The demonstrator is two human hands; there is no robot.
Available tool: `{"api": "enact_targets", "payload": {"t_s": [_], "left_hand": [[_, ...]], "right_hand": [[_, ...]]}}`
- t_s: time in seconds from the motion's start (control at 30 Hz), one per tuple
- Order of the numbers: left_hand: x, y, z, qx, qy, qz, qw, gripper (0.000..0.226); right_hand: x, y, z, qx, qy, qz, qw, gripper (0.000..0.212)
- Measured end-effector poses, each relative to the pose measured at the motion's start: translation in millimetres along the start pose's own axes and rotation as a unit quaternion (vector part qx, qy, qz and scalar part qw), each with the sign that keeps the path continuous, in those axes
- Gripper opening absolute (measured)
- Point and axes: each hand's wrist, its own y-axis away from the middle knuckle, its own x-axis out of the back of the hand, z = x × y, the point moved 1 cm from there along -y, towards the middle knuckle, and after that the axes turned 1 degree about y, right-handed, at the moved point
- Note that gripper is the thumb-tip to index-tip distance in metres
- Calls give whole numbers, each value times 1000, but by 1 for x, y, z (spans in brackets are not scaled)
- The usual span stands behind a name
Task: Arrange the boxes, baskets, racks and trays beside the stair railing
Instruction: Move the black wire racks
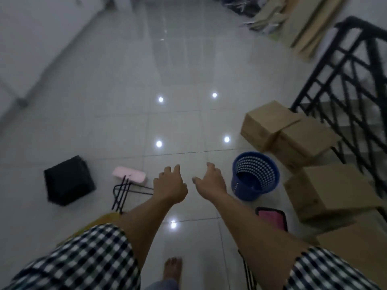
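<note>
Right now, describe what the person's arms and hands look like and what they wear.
Both hands, left and right, are bare: no gloves, rings or watch show. The forearms are uncovered. Short sleeves in a black-and-white check end near the elbows on both arms.

floor (117, 130): glossy pale tiles, light spots | wall (41, 38): white

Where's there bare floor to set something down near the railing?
Bare tiles lie between the blue basket and the black box, ahead of both open hands. Along the stair railing it is crowded: cardboard boxes sit packed together.
</note>
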Motion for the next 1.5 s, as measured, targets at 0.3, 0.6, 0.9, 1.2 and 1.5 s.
{"api": "enact_targets", "payload": {"t_s": [0.3, 0.6, 0.9, 1.2, 1.5], "left_hand": [[-9, 50, -127, 180, 56, -4, 982, 72], [-36, 49, -227, 250, 160, -29, 955, 73], [-71, -51, -339, 256, 186, -79, 945, 69], [-168, -180, -429, 278, 256, -129, 917, 71], [-266, -279, -470, 234, 269, -144, 923, 71]], "right_hand": [[-96, 21, -50, 91, 70, -127, 985, 75], [-197, 4, -89, 118, 141, -217, 959, 78], [-319, -80, -119, 69, 182, -251, 948, 73], [-467, -233, -90, 23, 250, -265, 931, 71], [-578, -364, -23, 52, 339, -266, 901, 49]]}}
